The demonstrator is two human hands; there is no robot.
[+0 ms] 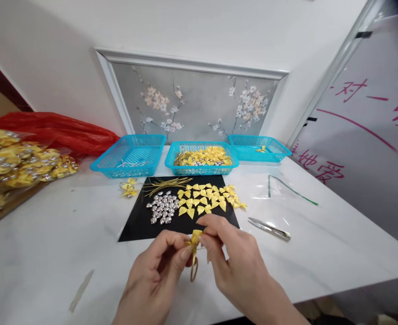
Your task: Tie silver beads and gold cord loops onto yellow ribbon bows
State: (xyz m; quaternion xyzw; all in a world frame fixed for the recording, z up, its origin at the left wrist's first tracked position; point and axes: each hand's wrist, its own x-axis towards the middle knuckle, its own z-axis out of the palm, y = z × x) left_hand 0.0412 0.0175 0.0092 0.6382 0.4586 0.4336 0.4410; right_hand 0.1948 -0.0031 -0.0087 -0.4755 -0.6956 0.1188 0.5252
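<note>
Close to the table's front edge, a yellow ribbon bow (196, 236) is held up between my two hands. A gold cord (194, 270) hangs from it in a loop. My left hand (160, 271) pinches the bow's left side, its other fingers curled in. My right hand (234, 257) is closed at the bow's right side, thumb and forefinger against it; a short cord end shows by the thumb. On the black mat (134, 228) ahead lie silver heart-shaped beads (164, 207), rows of yellow bows (203, 198) and a bundle of gold cords (165, 184).
Three blue baskets (202, 170) stand along the wall, the middle one full of bows. Thread snips (269, 229) and a clear bag (269, 187) with a green strip lie right. Finished bow pieces (128, 187) sit left of the mat; bagged bows (19, 158) are piled far left.
</note>
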